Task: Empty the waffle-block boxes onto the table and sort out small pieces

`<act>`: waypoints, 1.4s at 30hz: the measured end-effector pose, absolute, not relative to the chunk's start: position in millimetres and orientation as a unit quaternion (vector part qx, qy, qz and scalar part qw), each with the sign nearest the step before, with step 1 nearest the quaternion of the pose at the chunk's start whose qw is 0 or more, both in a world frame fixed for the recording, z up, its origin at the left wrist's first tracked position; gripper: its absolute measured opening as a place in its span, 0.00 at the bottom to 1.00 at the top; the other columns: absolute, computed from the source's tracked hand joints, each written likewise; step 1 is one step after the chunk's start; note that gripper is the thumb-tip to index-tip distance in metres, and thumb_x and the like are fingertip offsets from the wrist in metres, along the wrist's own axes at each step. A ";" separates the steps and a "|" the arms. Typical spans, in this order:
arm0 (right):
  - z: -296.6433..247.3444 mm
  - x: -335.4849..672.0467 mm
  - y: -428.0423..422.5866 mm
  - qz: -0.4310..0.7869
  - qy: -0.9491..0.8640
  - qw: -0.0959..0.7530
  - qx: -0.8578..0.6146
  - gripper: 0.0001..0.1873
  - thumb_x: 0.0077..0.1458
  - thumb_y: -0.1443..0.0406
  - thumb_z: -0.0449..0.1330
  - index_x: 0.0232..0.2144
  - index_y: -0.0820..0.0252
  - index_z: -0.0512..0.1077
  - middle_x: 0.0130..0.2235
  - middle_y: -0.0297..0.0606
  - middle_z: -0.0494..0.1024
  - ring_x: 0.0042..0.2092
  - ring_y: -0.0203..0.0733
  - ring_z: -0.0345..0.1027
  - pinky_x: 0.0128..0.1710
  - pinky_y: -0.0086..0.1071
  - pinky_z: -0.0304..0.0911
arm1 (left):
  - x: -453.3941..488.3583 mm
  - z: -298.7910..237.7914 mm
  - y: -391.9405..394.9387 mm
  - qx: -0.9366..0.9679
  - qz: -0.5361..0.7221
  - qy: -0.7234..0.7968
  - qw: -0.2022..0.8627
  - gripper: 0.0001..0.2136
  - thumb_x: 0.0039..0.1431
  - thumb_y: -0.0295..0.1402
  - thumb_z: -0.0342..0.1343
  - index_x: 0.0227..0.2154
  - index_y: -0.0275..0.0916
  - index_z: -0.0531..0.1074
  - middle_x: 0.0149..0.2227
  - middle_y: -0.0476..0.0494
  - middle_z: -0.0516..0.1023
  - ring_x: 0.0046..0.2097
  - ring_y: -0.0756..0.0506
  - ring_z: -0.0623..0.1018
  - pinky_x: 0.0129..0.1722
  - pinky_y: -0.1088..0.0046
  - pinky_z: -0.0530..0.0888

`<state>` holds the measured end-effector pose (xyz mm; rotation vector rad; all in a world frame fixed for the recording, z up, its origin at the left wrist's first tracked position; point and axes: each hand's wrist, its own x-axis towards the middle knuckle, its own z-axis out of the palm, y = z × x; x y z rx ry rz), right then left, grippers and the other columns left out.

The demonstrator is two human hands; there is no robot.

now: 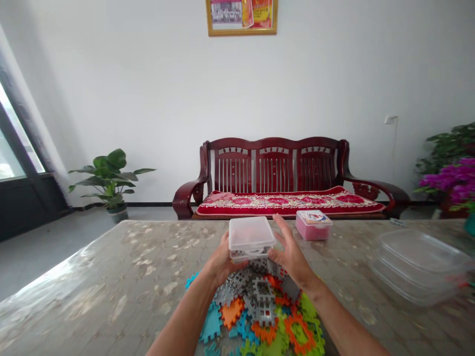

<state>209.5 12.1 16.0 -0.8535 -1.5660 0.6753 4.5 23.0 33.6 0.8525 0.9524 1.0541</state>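
Bare forearms (185, 316) stretched forward, converging. Left grip (221, 259) cupped inward, partly hidden from me. Right grip (293, 254) looser: fingers (284, 229) raised, extended; thumb (275, 255) apart, pointing inward.

From my remote feed, I see puzzle pieces (232, 313) before the box (252, 231), a tub (313, 231) right, a bench (274, 147) behind, a plant (111, 180) left.

Dark red wooden bench (274, 173), gold-framed picture (242, 18), potted green plant (111, 179), purple flowers (451, 180)
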 end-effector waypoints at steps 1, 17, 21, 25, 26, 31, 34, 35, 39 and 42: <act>18.0 212.8 12.4 0.239 -0.702 0.562 -0.366 0.51 0.47 0.44 0.67 0.67 0.50 0.54 0.72 0.44 0.47 0.71 0.56 0.40 0.67 0.51 0.47 | 4.2 32.9 23.4 0.374 0.459 0.427 0.684 0.38 0.51 0.55 0.61 0.62 0.46 0.60 0.48 0.38 0.78 0.44 0.41 0.78 0.40 0.64 0.75; 35.3 269.7 28.5 0.135 -0.585 0.551 -0.579 0.22 0.56 0.49 0.52 0.20 0.57 0.65 0.19 0.28 0.63 0.22 0.35 0.59 0.21 0.27 0.54 | 11.2 30.3 18.0 0.527 0.418 0.439 0.595 0.30 0.57 0.53 0.57 0.60 0.48 0.67 0.63 0.39 0.68 0.62 0.37 0.69 0.47 0.64 0.76; 28.0 316.7 28.2 0.139 -0.483 0.553 -0.665 0.18 0.51 0.51 0.53 0.25 0.58 0.70 0.22 0.32 0.70 0.22 0.39 0.65 0.17 0.27 0.58 | 0.5 24.9 29.7 0.526 0.472 0.493 0.508 0.28 0.55 0.50 0.59 0.55 0.42 0.71 0.62 0.36 0.69 0.62 0.38 0.69 0.48 0.66 0.75; 16.3 359.6 23.8 0.115 -0.415 0.525 -0.734 0.19 0.52 0.52 0.51 0.28 0.59 0.74 0.26 0.37 0.77 0.21 0.38 0.68 0.18 0.28 0.60 | -2.6 19.5 36.9 0.548 0.464 0.503 0.481 0.29 0.50 0.50 0.60 0.52 0.39 0.73 0.57 0.37 0.75 0.56 0.38 0.74 0.46 0.66 0.76; 12.5 367.4 23.8 0.111 -0.407 0.515 -0.746 0.19 0.53 0.52 0.51 0.28 0.60 0.74 0.26 0.37 0.77 0.20 0.37 0.67 0.18 0.28 0.61 | -2.3 17.0 38.7 0.560 0.455 0.503 0.476 0.29 0.49 0.50 0.60 0.52 0.39 0.73 0.56 0.37 0.76 0.54 0.38 0.76 0.45 0.66 0.76; -8.6 387.8 23.9 0.144 -0.399 0.512 -0.747 0.21 0.56 0.53 0.50 0.30 0.61 0.75 0.30 0.40 0.79 0.24 0.40 0.72 0.20 0.27 0.63 | -2.2 -1.9 52.5 0.610 0.442 0.490 0.438 0.30 0.40 0.53 0.61 0.42 0.34 0.76 0.45 0.35 0.82 0.45 0.37 0.80 0.43 0.63 0.75; -15.7 388.4 11.1 0.133 -0.417 0.505 -0.744 0.22 0.61 0.59 0.46 0.42 0.63 0.76 0.41 0.46 0.81 0.36 0.43 0.76 0.28 0.28 0.68 | -6.6 -11.0 60.3 0.605 0.461 0.494 0.421 0.29 0.38 0.53 0.60 0.38 0.35 0.76 0.40 0.36 0.84 0.42 0.37 0.81 0.41 0.63 0.75; -15.8 387.0 3.6 0.103 -0.435 0.477 -0.756 0.21 0.61 0.62 0.45 0.46 0.63 0.75 0.44 0.46 0.81 0.40 0.43 0.76 0.32 0.29 0.68 | -8.5 -13.1 62.0 0.602 0.463 0.500 0.416 0.28 0.38 0.53 0.60 0.38 0.35 0.76 0.39 0.37 0.84 0.41 0.37 0.81 0.41 0.63 0.75; -6.4 377.3 -29.9 -0.103 -0.553 0.224 -0.796 0.20 0.59 0.72 0.48 0.47 0.62 0.76 0.46 0.49 0.80 0.49 0.49 0.72 0.47 0.35 0.64 | -14.5 -20.7 66.4 0.603 0.467 0.509 0.398 0.27 0.41 0.52 0.59 0.40 0.35 0.76 0.39 0.39 0.84 0.39 0.39 0.81 0.38 0.66 0.75; 0.8 373.5 -39.7 -0.203 -0.623 0.045 -0.755 0.16 0.56 0.73 0.52 0.39 0.65 0.79 0.45 0.56 0.80 0.54 0.57 0.67 0.51 0.44 0.61 | -15.5 -27.9 69.6 0.610 0.464 0.507 0.394 0.26 0.44 0.50 0.59 0.41 0.35 0.76 0.38 0.39 0.84 0.39 0.40 0.81 0.38 0.66 0.76</act>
